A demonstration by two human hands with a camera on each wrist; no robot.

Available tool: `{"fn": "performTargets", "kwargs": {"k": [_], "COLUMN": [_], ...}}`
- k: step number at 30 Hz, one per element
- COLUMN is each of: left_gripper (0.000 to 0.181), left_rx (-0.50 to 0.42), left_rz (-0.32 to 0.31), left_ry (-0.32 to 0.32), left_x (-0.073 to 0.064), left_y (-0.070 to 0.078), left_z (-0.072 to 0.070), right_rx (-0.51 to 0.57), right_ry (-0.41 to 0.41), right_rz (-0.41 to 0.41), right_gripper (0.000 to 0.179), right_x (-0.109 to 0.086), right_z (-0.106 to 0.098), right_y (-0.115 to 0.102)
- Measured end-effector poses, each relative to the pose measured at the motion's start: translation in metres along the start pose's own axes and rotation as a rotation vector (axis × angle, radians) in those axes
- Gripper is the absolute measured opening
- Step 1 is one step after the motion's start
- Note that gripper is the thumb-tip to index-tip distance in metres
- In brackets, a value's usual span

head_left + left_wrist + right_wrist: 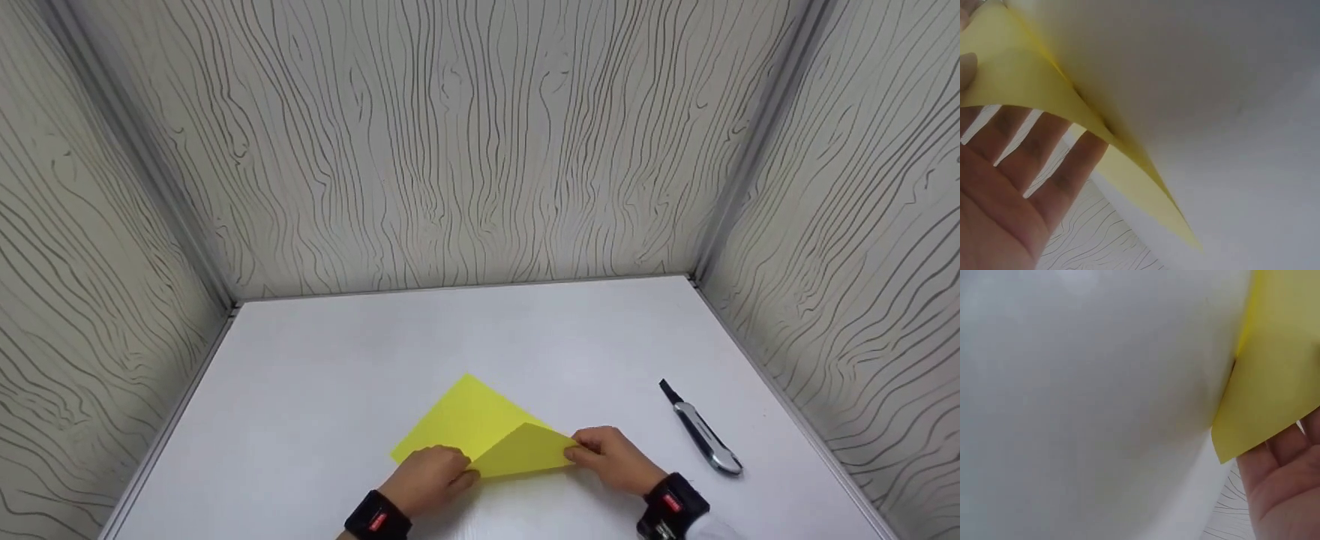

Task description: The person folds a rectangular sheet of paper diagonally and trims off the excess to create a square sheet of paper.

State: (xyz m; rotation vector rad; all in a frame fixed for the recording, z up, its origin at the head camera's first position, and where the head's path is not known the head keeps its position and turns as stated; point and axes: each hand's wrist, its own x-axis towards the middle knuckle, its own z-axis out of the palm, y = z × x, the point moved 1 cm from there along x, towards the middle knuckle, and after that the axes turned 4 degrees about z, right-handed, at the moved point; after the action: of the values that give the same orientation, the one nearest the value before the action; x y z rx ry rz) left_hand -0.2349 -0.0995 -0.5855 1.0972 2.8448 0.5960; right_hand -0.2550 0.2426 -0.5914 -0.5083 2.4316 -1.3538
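A yellow sheet of paper [450, 416] lies on the white table with its near part folded up and over, making a raised flap [525, 450]. At the near edge of the paper, my left hand [429, 476] pinches the left end of the flap. The left wrist view shows its fingers [1067, 160] behind the sheet and the thumb in front. My right hand [615, 459] pinches the flap's right corner between thumb and fingers. In the right wrist view the right hand's fingers [1283, 447] reach behind the paper's lower edge.
To the right of my right hand, a utility knife [705, 435] with a silver and black handle lies on the white table [322, 360]. Wood-grain patterned panels [450, 150] enclose the table at the back and both sides.
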Motion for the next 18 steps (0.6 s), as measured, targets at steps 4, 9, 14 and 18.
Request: {"fn": "performTargets", "kwargs": {"k": [4,9,14,18], "left_gripper": [0.04,0.069,0.076,0.075], "left_rx": [-0.067,-0.129,0.019,0.194], "left_rz": [-0.063,-0.152,-0.162,-0.156], "left_ry": [-0.017,0.016,0.09,0.094], "left_x": [0.0,0.009,0.023,0.033], "left_y": [0.002,0.008,0.018,0.026], "left_z": [-0.001,0.0,0.004,0.009], "right_rx": [-0.01,-0.05,-0.076,-0.111], "right_ry": [0.031,0.059,0.057,0.08], "right_rz": [-0.01,0.003,0.026,0.033], "right_gripper": [0.024,0.027,0.025,0.022], "right_x": [0.005,0.013,0.02,0.024], "right_z": [0.0,-0.001,-0.001,0.002], "right_y": [0.001,0.0,-0.003,-0.004]}}
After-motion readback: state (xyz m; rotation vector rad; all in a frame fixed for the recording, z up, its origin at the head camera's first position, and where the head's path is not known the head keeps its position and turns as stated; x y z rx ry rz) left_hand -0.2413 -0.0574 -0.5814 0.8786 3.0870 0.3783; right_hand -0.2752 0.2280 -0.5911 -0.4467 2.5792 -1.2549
